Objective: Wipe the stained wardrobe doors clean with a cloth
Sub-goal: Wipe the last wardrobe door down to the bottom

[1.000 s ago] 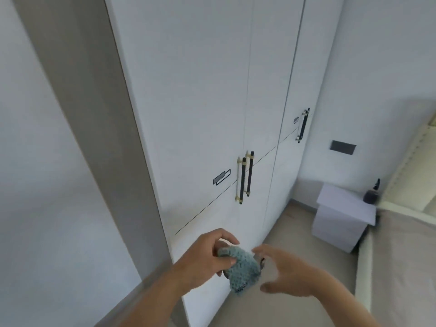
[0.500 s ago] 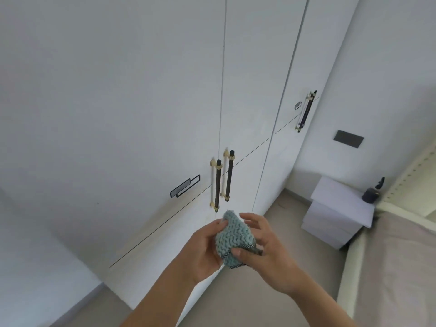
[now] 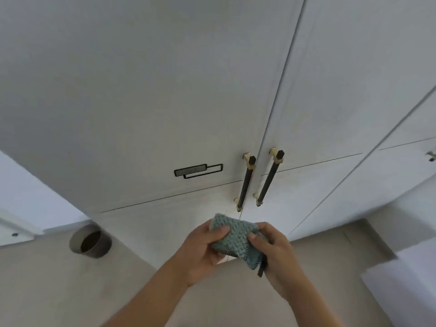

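In front of the white wardrobe doors [image 3: 165, 102], just below the handles, a person holds a teal knitted cloth [image 3: 233, 237] between both hands. The left hand [image 3: 200, 249] grips the cloth's left side, with the thumb on top and the fingers curled beneath. The right hand [image 3: 276, 253] pinches the right side, with the thumb pressed onto the knit. The cloth is bunched; a dark dotted edge shows along its underside and a dark strip hangs from its lower right corner. Whether the cloth touches the door face cannot be told.

Door surface: matt white, divided by a vertical seam. Two dark bar handles on brass-coloured mounts stand upright, the left handle [image 3: 245, 182] and the right handle [image 3: 270, 178], one on each side of that seam. A small black-outlined rectangular emblem [image 3: 198, 171] sits on the left door, near the left handle. A thin horizontal groove crosses both doors at the level of the handles. A further door lies to the right; only a fitting [image 3: 431, 156] shows at the frame edge.

Room: beige floor [image 3: 70, 291] below the doors. A round, dark, open-topped container [image 3: 90, 241] stands on it to the left, near the wardrobe base. A white piece of furniture [image 3: 405, 286], blurred, occupies the lower right.
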The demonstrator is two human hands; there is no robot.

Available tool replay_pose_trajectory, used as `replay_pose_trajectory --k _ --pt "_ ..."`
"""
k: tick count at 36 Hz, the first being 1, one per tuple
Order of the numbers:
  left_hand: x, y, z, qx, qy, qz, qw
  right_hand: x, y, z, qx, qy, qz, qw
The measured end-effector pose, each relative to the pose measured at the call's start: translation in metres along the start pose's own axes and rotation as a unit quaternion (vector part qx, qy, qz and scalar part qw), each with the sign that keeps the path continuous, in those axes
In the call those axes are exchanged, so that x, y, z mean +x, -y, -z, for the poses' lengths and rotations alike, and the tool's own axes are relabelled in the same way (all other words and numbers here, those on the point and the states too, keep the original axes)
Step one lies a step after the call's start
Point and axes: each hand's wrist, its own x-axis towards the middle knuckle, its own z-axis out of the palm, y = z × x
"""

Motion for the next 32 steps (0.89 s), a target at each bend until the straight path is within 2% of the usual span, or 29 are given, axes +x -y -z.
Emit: replay_pose_trajectory --k 4,7,9,11,12,14,16,18,19,22,25,29,32 --pt "-0.026 0.000 -0.006 0.027 -0.079 -0.064 0.994 0.003 0.000 0.003 0.014 0.093 -0.033 0.995" --pt "-0.043 -0.005 -0.018 0.059 -0.145 -0.097 0.983 -0.003 0.006 -0.002 -0.015 0.166 -0.042 0.985" --pt "-0.056 -0.010 -0.026 0.077 -0.168 -0.123 0.975 -0.009 0.014 -0.012 -0.128 0.220 -0.021 0.967" --pt "-0.068 -0.016 -0.031 0.079 -0.152 -0.125 0.977 -0.013 0.020 -0.023 -0.236 0.250 0.011 0.939" --pt "-0.073 -0.018 -0.031 0.078 -0.131 -0.120 0.981 -0.014 0.023 -0.029 -0.258 0.248 0.029 0.933" --pt "-0.086 -0.026 -0.028 0.097 -0.080 -0.101 0.987 -0.014 0.032 -0.037 -0.204 0.206 0.019 0.957" --pt "-0.096 -0.035 -0.022 0.135 -0.056 -0.083 0.986 -0.011 0.037 -0.033 -0.032 0.165 -0.047 0.985" --pt "-0.104 -0.044 -0.014 0.158 -0.052 -0.056 0.984 -0.012 0.047 -0.029 0.113 0.156 -0.106 0.975" --pt "-0.106 -0.047 -0.010 0.164 -0.051 -0.046 0.984 -0.013 0.051 -0.028 0.133 0.151 -0.119 0.972" --pt "-0.114 -0.048 -0.010 0.172 -0.057 -0.041 0.983 -0.023 0.050 -0.027 0.094 0.153 -0.136 0.974" --pt "-0.120 -0.048 -0.011 0.211 -0.046 -0.070 0.974 -0.039 0.048 -0.034 0.003 0.160 -0.071 0.985" --pt "-0.130 -0.050 -0.003 0.309 -0.013 -0.121 0.943 -0.050 0.056 -0.033 0.009 0.159 -0.011 0.987" --pt "-0.137 -0.052 0.001 0.308 0.008 -0.133 0.942 -0.059 0.072 -0.037 -0.073 0.181 0.062 0.979"
